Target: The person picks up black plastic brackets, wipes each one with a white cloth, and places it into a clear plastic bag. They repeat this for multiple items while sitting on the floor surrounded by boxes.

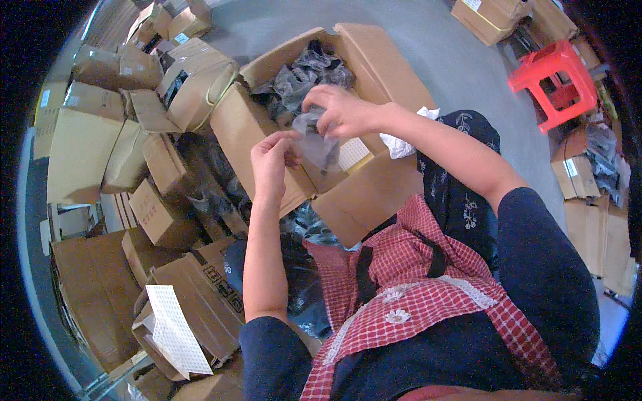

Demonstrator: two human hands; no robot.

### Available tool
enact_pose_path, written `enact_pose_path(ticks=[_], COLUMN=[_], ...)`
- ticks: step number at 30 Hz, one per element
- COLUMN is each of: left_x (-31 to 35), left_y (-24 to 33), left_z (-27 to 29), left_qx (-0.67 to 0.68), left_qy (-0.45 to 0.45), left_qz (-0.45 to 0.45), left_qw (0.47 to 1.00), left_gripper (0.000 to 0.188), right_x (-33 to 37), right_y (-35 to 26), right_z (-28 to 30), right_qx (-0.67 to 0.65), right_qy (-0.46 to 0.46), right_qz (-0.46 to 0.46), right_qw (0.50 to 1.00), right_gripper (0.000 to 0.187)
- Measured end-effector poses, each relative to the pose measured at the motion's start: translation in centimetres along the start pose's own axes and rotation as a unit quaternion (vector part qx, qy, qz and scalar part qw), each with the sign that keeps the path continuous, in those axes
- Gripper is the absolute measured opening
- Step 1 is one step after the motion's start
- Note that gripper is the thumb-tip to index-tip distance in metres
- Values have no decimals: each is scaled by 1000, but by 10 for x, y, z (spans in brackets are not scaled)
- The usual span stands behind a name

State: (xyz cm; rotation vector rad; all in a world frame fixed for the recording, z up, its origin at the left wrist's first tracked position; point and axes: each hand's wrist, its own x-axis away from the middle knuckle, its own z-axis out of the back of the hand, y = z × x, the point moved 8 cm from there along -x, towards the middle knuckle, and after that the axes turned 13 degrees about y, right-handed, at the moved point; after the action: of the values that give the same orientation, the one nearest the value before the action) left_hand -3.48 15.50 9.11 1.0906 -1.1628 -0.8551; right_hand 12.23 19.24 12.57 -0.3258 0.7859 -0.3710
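Over an open cardboard box (384,67), both hands hold up a small translucent plastic bag (317,146). My left hand (273,159) pinches its left edge between thumb and fingertips. My right hand (342,113), coming from the right, has its fingers curled on the bag's upper right side. Whether anything lies inside the bag cannot be made out. Behind the hands, crumpled dark plastic bags (311,72) fill the far part of the box. A white sheet with rows of small marks (354,154) lies in its near part.
Stacked cardboard boxes (87,144) crowd the left side. A white label sheet (177,331) rests on a carton at the lower left. On the grey floor (461,87) at the right stands a red plastic stool (555,83). White crumpled material (399,144) lies by the box's right flap.
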Motion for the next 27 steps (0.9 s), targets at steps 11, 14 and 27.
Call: enact_pose_path(ticks=[11,14,27], left_x=[21,20,-1], left_y=[44,48,2], left_z=[-37,-38,-20], left_qx=[78,121,-46], left_qy=[-114,-97,41], left_qz=[-113,-125,16], left_qw=[984,980,998], left_gripper=[18,19,32], right_x=[-26,-21,125], right_y=[-3,-2,75], right_z=[13,34,276], right_qx=[-125,-97,146], right_qy=[-56,-23,284], right_qz=[-205,-222,-336], right_qw=[969,970,886], right_gripper=[20,22,35])
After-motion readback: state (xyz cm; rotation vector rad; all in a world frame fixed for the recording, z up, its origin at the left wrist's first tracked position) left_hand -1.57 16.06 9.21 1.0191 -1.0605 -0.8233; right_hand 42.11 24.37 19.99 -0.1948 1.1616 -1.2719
